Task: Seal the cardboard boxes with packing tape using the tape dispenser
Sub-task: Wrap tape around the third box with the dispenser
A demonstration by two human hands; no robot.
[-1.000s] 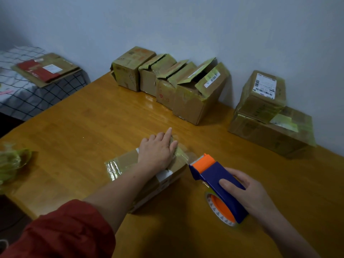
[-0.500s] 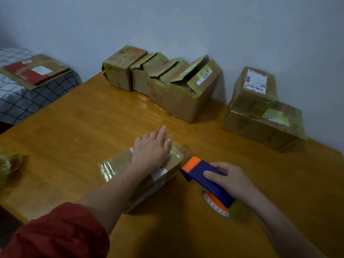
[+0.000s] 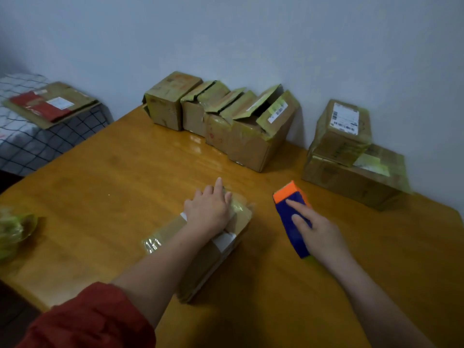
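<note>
Head view: the wooden counter (image 3: 125, 187) fills most of the frame. Its left edge runs on a slant from the near left up to the far corner, and its far edge meets the wall (image 3: 251, 33). A bed (image 3: 37, 146) with a checked sheet lies beyond the left edge and carries a flattened piece of cardboard (image 3: 50, 104).

A row of four boxes (image 3: 226, 121) stands along the far edge, the three on the right with flaps up. To the right, a small box (image 3: 344, 129) sits on a larger box (image 3: 351, 182) against the wall. A crumpled wad of tape (image 3: 12, 232) lies at the left edge. Bare wood lies between that wad and the middle, and between the middle and the far row.

The flat cardboard box (image 3: 213, 257) lies in the middle of the counter. Glossy tape wraps its top, and a white label shows on it. The left hand (image 3: 208, 209), with a red sleeve (image 3: 88, 320) pushed up the arm, lies flat on the box with its fingers straight.

The tape dispenser (image 3: 291, 212), blue with an orange front, is just right of the box and clear of it. The right hand (image 3: 319, 229) grasps it from behind, forefinger laid along its top. Whether it touches the wood cannot be told.
</note>
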